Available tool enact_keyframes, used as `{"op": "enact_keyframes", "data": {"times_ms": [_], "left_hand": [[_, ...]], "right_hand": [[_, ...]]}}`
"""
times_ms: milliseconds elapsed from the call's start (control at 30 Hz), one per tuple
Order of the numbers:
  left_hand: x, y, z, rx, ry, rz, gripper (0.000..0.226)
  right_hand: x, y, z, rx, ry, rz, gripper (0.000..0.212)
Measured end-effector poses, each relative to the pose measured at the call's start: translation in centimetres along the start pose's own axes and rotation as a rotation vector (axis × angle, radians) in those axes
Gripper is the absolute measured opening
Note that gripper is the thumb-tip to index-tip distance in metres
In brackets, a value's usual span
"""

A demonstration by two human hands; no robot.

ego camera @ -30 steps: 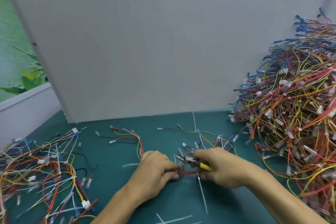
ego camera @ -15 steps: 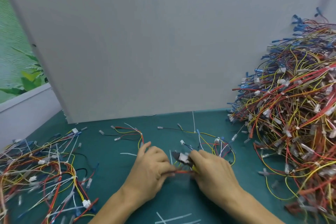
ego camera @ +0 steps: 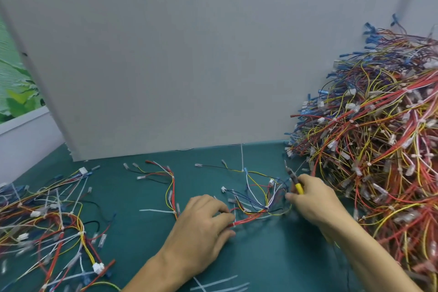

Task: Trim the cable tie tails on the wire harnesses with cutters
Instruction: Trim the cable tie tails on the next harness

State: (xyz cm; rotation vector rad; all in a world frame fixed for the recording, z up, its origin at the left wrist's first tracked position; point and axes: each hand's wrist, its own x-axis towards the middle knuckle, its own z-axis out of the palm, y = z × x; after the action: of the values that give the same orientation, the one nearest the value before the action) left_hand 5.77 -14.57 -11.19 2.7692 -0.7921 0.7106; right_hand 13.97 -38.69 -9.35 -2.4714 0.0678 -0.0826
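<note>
A wire harness (ego camera: 258, 199) of red, yellow, blue and white wires lies on the green mat between my hands. My left hand (ego camera: 203, 223) pinches its red wire bundle near a cable tie. My right hand (ego camera: 312, 199) grips the yellow-handled cutters (ego camera: 294, 180), whose metal jaws point up and away from the harness toward the big pile. A white cable tie tail (ego camera: 242, 156) stands up from the harness toward the back panel.
A large heap of harnesses (ego camera: 379, 140) fills the right side. A smaller spread of harnesses (ego camera: 47, 216) lies at the left. Another loose harness (ego camera: 166, 180) sits behind my left hand. Cut white tie tails (ego camera: 218, 284) lie near the front edge. A grey panel (ego camera: 189, 54) stands behind.
My right hand has moved right and away from my left hand, carrying the cutters off the red bundle. The harness has spread out between the hands.
</note>
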Motion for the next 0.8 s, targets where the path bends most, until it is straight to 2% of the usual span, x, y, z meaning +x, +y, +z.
{"op": "enact_keyframes", "data": {"times_ms": [67,200,267,333,400,467,533,667,800], "left_hand": [[0.3,0.6,0.5,0.0,-0.069,-0.016,0.025],[1.1,0.5,1.4,-0.01,-0.15,-0.128,0.017],[1.2,-0.1,1.2,-0.155,-0.112,-0.215,0.022],[1.6,-0.6,0.2,-0.365,-0.045,-0.334,0.023],[2.0,-1.4,-0.8,-0.626,-0.077,-0.472,0.026],[2.2,-2.2,-1.4,-0.774,-0.156,-0.545,0.024],[2.2,-2.6,-1.5,-0.722,-0.203,-0.539,0.022],[1.6,-2.5,-0.3,-0.469,-0.312,-0.509,0.015],[1.1,-2.7,0.7,-0.19,-0.271,-0.371,0.008]], "right_hand": [[-0.3,0.0,0.3,-0.01,-0.002,-0.046,0.015],[-0.9,-0.8,-0.4,-0.055,-0.167,-0.389,0.02],[-1.0,-1.1,-0.4,-0.09,-0.239,-0.53,0.025],[-1.0,-1.3,-0.3,-0.096,-0.228,-0.602,0.022],[-1.0,-1.4,-0.4,-0.104,-0.177,-0.604,0.015],[-0.9,-1.6,-0.6,-0.082,-0.158,-0.603,0.016],[-0.7,-1.8,-0.6,-0.085,-0.188,-0.606,0.016],[-0.5,-1.7,-0.1,-0.231,-0.339,-0.533,0.021],[-0.2,-1.5,-0.5,-0.152,-0.435,-0.471,0.016]]}}
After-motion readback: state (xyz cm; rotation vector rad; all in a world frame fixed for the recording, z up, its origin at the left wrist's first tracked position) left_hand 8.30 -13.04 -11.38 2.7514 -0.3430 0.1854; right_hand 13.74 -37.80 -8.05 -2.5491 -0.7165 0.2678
